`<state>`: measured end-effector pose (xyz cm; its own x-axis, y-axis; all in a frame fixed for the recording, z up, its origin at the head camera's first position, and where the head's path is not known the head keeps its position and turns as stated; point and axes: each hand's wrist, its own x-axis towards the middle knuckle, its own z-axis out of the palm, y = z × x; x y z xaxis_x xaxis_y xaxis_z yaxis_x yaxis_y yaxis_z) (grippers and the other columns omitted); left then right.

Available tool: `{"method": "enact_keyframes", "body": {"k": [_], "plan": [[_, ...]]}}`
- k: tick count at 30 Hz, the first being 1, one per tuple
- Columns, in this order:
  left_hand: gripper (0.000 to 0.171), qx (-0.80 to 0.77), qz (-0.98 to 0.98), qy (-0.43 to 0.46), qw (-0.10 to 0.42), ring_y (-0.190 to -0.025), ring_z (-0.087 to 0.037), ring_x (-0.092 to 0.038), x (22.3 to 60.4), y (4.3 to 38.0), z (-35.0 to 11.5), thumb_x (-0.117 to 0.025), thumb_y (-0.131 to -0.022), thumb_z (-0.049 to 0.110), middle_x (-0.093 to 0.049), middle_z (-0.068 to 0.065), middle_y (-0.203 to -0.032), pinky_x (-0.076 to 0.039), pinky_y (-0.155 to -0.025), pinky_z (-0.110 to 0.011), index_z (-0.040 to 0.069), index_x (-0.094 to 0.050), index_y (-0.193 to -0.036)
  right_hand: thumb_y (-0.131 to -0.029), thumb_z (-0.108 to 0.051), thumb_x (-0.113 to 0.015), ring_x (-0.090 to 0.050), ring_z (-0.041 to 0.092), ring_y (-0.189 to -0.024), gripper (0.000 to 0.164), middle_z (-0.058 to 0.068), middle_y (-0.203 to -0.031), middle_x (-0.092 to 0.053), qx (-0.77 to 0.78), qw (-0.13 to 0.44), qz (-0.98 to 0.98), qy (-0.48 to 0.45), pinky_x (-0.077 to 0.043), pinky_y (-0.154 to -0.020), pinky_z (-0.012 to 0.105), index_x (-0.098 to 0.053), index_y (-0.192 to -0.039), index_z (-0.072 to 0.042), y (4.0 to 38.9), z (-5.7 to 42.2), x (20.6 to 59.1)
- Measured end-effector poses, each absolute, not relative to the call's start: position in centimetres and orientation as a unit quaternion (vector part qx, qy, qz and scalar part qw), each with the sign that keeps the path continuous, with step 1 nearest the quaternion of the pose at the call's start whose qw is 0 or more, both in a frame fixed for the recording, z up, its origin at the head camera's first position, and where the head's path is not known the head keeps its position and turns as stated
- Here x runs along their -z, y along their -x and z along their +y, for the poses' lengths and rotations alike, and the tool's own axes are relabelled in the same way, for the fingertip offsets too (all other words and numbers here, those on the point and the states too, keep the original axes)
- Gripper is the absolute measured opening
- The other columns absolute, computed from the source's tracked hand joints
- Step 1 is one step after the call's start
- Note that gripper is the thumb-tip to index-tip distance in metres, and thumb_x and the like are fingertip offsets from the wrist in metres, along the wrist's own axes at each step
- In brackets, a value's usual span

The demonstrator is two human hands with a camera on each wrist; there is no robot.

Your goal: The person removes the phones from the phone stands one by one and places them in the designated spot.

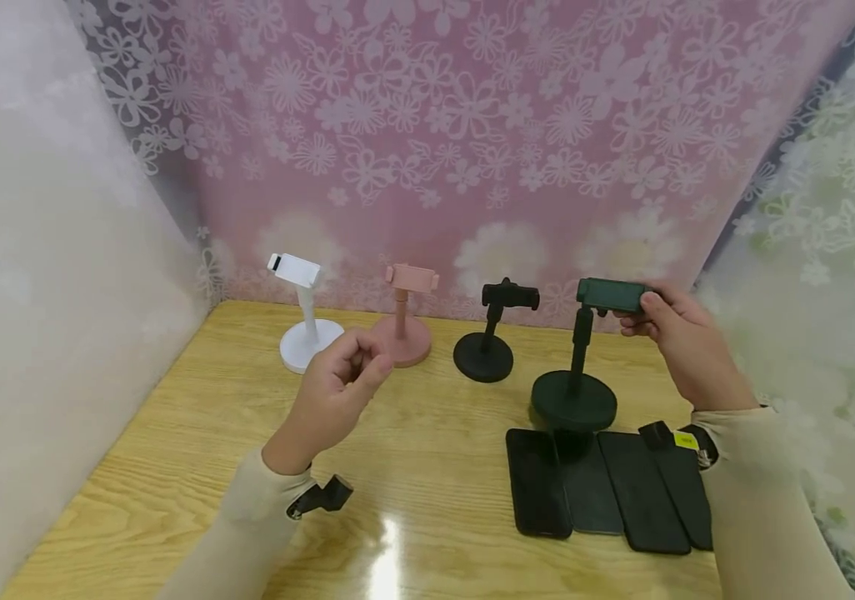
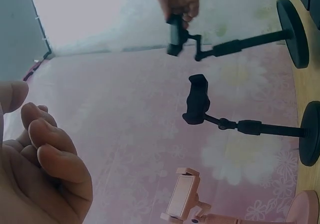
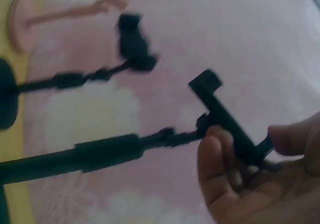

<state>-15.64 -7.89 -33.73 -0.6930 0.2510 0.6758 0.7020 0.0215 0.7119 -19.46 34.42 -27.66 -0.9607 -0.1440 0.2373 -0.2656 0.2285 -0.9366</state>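
Observation:
My right hand point(image 1: 690, 342) grips one end of the clamp on a dark green phone stand point(image 1: 581, 333). In the right wrist view, the thumb lies on the clamp's end and the fingers curl behind it. The stand's round base point(image 1: 573, 402) is close to the phones at the front right. My left hand point(image 1: 337, 392) hovers over the table before the white phone stand point(image 1: 310, 329) and the pink phone stand point(image 1: 402, 325), with its fingers loosely curled and nothing in them. A black phone stand point(image 1: 495, 321) stands between the pink and green ones.
Several dark phones point(image 1: 538, 483) lie side by side on the wooden table point(image 1: 427, 467), by my right forearm. Behind the stands hangs a pink floral curtain point(image 1: 427, 125). Pale cloth walls the left side, and a flowered sheet point(image 1: 832, 292) the right.

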Motion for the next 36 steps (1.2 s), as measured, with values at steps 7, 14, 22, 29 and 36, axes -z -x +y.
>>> {"method": "enact_keyframes", "body": {"k": [7,14,22,29,36], "plan": [[0.04,0.595,-0.678,0.402,0.156,-0.054,-0.009,-0.042,33.9,16.0,-7.2,-0.058,-0.105,0.045,-0.051,0.001,-0.068,-0.037,-0.05,-0.025,0.005,-0.057,-0.103,-0.113,-0.033,-0.037,-0.059,0.012,-0.099,0.048,0.002,-0.12,-0.058,-0.538,0.073,-0.826,-0.154,-0.051,-0.085,0.016,-0.04,-0.154,-0.008,23.7,37.1,30.7],[0.032,0.582,-0.663,0.455,0.123,-0.055,-0.01,-0.043,34.0,16.2,-6.3,-0.058,-0.107,0.039,-0.053,0.001,-0.07,-0.037,-0.049,-0.024,0.007,-0.056,-0.107,-0.112,-0.038,-0.035,-0.06,0.011,-0.103,0.056,0.003,-0.125,-0.057,-0.524,0.059,-0.837,-0.149,-0.051,-0.088,0.016,-0.034,-0.156,-0.003,24.7,38.7,31.9],[0.015,0.549,-0.685,0.47,0.095,-0.055,-0.008,-0.042,34.2,16.2,-5.8,-0.064,-0.105,0.022,-0.054,0.003,-0.072,-0.04,-0.052,-0.024,0.009,-0.059,-0.112,-0.112,-0.039,-0.038,-0.06,0.012,-0.104,0.052,0.003,-0.13,-0.05,-0.586,0.048,-0.797,-0.14,-0.05,-0.091,0.017,-0.038,-0.155,-0.009,24.3,39.7,32.4],[0.023,0.518,-0.699,0.49,0.064,-0.057,-0.005,-0.042,34.5,16.3,-6.1,-0.06,-0.107,0.031,-0.054,0.005,-0.074,-0.04,-0.053,-0.023,0.01,-0.06,-0.115,-0.114,-0.019,-0.036,-0.066,0.019,-0.098,0.039,0.007,-0.119,-0.062,-0.769,0.001,-0.618,-0.162,-0.057,-0.086,0.028,-0.041,-0.153,-0.016,24.3,40.4,34.7],[0.024,0.506,-0.721,0.471,0.047,-0.06,-0.006,-0.045,34.6,16.4,-6.6,-0.058,-0.107,0.035,-0.056,0.008,-0.077,-0.042,-0.055,-0.024,0.013,-0.061,-0.117,-0.113,-0.035,-0.043,-0.066,0.017,-0.094,0.048,0.004,-0.114,-0.066,-0.689,-0.006,-0.721,-0.079,-0.058,-0.081,0.028,-0.027,-0.152,-0.013,23.5,37.8,36.6]]}}
